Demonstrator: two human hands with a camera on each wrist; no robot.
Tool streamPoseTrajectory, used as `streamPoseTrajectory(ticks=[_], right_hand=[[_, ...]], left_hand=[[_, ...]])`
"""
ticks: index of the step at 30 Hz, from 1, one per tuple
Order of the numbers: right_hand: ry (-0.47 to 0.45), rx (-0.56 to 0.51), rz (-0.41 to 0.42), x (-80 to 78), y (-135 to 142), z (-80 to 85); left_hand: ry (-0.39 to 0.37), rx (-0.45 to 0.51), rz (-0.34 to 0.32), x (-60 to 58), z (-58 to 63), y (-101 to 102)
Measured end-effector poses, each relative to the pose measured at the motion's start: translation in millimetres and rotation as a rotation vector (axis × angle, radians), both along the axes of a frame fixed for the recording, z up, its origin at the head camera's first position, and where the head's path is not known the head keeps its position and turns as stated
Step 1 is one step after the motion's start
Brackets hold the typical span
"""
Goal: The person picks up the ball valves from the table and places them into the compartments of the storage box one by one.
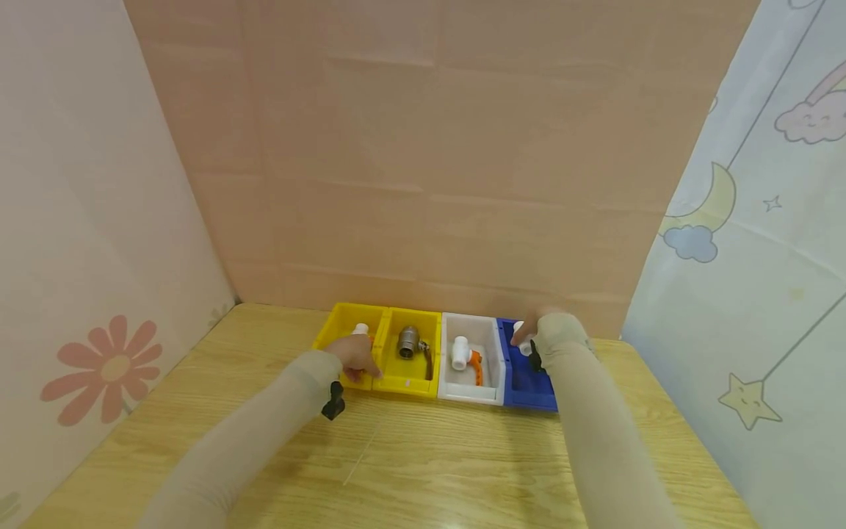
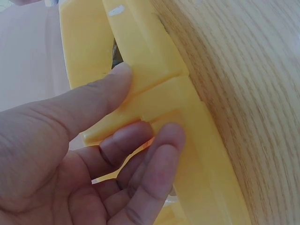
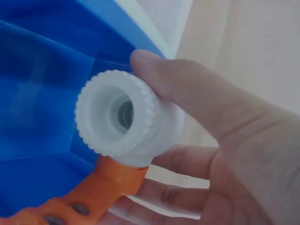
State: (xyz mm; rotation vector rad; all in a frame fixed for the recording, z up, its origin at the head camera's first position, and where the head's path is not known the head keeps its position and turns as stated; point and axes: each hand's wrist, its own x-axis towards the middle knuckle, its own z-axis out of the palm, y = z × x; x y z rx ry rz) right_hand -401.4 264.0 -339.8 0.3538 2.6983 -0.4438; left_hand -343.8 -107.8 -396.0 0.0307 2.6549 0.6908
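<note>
My right hand (image 1: 532,325) grips a white plastic ball valve (image 3: 161,124) with an orange lever handle (image 3: 117,183) over the blue bin (image 1: 529,386). In the right wrist view the thumb lies on the valve's white body, and the other fingers are behind and below it. My left hand (image 1: 357,354) is at the front of the leftmost yellow bin (image 1: 337,317), its thumb apart from the loosely bent fingers. Another white valve (image 1: 360,329) is in that bin, partly hidden by the hand. A bit of orange shows behind the left fingers; nothing is visibly pinched.
The second yellow bin (image 1: 393,382) contains a metal valve (image 1: 408,342). Beside it, a white bin (image 1: 489,330) contains a white valve (image 1: 460,353) with an orange handle. The bins stand in a row on a wooden table (image 1: 423,455), close to the back wall.
</note>
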Motion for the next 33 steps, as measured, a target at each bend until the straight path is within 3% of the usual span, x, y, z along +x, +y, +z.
streamPoseTrajectory(ticks=[4,9,18,26,33], right_hand=[[0.018,-0.072,-0.055,2.2,1,-6.5],[0.026,-0.086,-0.043,5.5,0,-11.9],[0.074,-0.028,0.112,-4.5,-4,-29.3],[0.096,0.021,0.184,3.9,-10,-32.9],[0.078,0.038,0.173,7.7,-7,-41.9]], left_hand=[[-0.001,0.003,-0.002,0.1,0.4,0],[0.002,-0.020,-0.008,0.0,0.0,-1],[0.013,-0.009,-0.008,0.8,0.3,-4],[0.010,-0.014,-0.017,0.8,-0.7,-3],[0.011,0.004,-0.007,1.3,-0.8,1]])
